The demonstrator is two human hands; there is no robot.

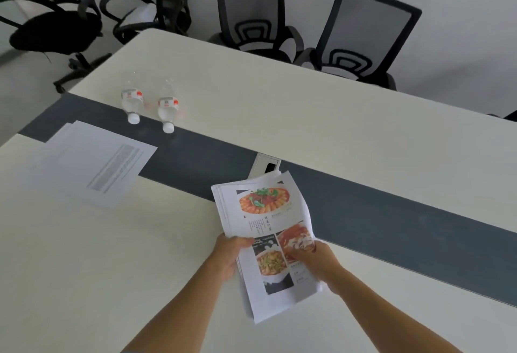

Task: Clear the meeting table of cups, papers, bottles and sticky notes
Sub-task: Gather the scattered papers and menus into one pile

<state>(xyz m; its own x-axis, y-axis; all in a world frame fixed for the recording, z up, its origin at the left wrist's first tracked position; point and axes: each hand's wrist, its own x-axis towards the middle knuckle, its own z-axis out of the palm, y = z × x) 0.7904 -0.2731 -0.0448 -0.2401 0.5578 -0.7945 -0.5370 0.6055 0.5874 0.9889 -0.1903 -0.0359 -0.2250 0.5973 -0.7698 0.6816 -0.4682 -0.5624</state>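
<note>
Table (279, 106) bears two bottles (133, 103) and papers (95, 162).

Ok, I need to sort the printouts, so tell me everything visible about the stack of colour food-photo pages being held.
The stack of white paper sheets with colour food photos is slightly fanned, its edges uneven. The top page shows dishes and small text. The left hand and right hand grip its near end; its far end covers part of the dark grey strip.

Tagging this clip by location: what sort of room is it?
Most likely an office meeting room. A long pale table with a dark centre strip and a built-in cable port is ringed by mesh-backed office chairs. Printed papers and two water bottles lie on it.
</note>
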